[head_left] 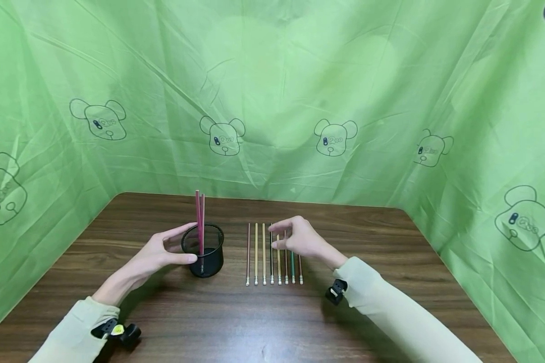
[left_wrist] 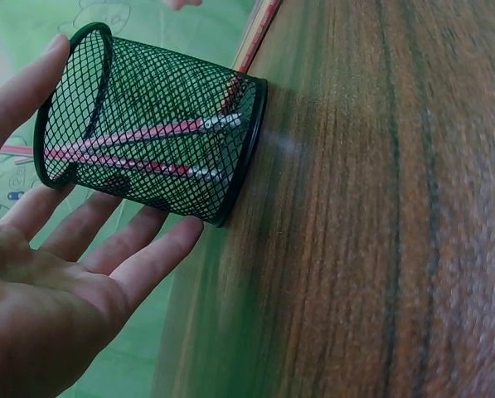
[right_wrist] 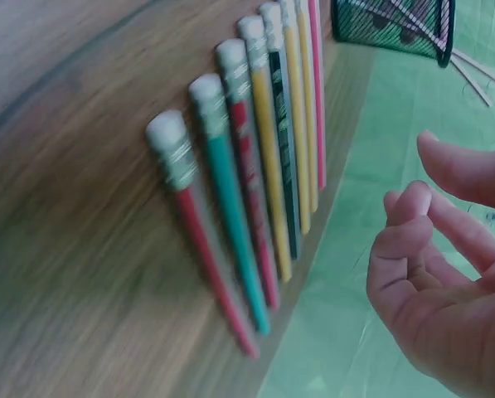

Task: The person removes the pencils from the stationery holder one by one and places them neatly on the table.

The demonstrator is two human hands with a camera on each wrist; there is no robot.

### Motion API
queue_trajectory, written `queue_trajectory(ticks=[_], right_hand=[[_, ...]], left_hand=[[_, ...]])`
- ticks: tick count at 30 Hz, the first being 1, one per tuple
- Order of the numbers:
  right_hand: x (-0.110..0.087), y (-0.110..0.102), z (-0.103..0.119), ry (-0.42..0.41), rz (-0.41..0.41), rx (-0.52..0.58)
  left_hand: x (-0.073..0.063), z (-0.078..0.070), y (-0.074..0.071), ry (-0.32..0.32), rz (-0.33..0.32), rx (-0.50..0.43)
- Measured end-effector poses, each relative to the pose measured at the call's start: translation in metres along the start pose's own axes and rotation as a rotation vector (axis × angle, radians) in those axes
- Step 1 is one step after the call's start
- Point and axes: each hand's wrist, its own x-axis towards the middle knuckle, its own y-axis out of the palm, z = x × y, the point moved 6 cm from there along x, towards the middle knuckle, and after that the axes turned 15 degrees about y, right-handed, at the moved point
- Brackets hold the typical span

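In the head view a black mesh pencil cup (head_left: 214,263) stands upright on the table, with two pink-red pencils (head_left: 199,217) leaning inside. My left hand (head_left: 152,256) holds this cup from its left side, the thumb near the rim and the fingers around the far side. To the right lies a row of several pencils, eraser ends toward me, among them a yellow pencil (head_left: 256,257) and a green pencil (right_wrist: 235,224). Over the right part of that row hovers my right hand (head_left: 303,239), thumb and fingers apart with nothing between them; it hides some pencil tips.
Brown wooden table (head_left: 254,327) under everything. A green curtain (head_left: 277,75) with printed bear faces surrounds the back and sides. Each wrist wears a strapped black camera, such as the left camera (head_left: 129,335).
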Motion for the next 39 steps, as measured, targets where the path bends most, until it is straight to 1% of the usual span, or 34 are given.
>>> queue_trajectory(ticks=[5, 13, 17, 20, 28, 34, 39], right_hand=[[0.006, 0.013, 0.022, -0.063, 0.012, 0.035], [0.021, 0.035, 0.060, -0.133, 0.032, 0.077], [0.026, 0.046, 0.078, -0.173, 0.035, 0.076], [0.030, 0.053, 0.089, -0.188, 0.029, 0.078], [0.044, 0.070, 0.106, -0.205, 0.018, 0.063], [0.047, 0.079, 0.115, -0.202, 0.009, 0.029], [0.050, 0.084, 0.117, -0.185, 0.001, 0.009]], left_hand=[[0.000, 0.002, 0.000, -0.006, 0.004, -0.004], [0.000, 0.002, -0.001, -0.003, 0.000, -0.002], [0.000, 0.001, 0.001, 0.003, 0.001, -0.036], [0.000, 0.000, 0.002, 0.008, 0.001, -0.052], [0.000, 0.000, 0.002, 0.013, 0.005, -0.038], [0.000, 0.000, 0.001, 0.017, 0.006, -0.022], [0.000, 0.000, 0.000, 0.008, 0.003, -0.015]])
